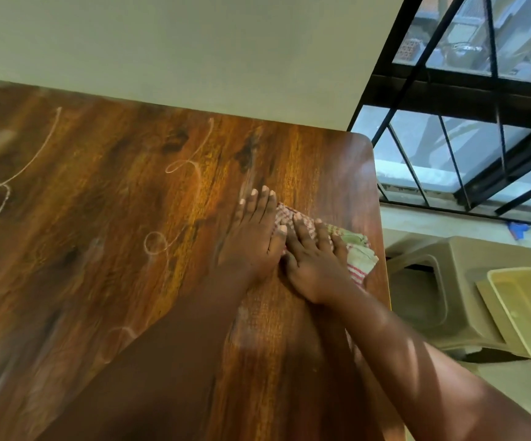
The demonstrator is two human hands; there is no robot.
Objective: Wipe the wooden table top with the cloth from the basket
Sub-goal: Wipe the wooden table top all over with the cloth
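The cloth (pixel 350 246), a folded piece checked in red and white with green-and-cream stripes, lies on the wooden table top (pixel 130 218) just right of the frame's centre, close to the table's right edge and below its rounded far corner. Both hands press down on it side by side. The left hand (pixel 254 237) lies flat with fingers straight and together, pointing toward the top of the frame; most of it rests on bare wood, with its thumb side touching the cloth's left edge. The right hand (pixel 311 259) lies on top of the cloth with fingers stretched out and slightly spread, gripping nothing. Both bare forearms come in from the bottom of the frame.

Pale looping scribbles (pixel 181 163), like chalk marks, run across the wood in the left and centre of the frame, and faint smears show at the far left. Judging from this, wiping is under way at the right end of the table, and most of the surface is not yet clean.

The next move likely calls for sliding the cloth leftward toward the nearest loops, keeping firm flat pressure so it does not bunch or slip out.

At the right of the frame, off the table, a yellowish tray (pixel 525 310) rests on a beige plastic stool (pixel 448 281) below a barred window (pixel 467 128).
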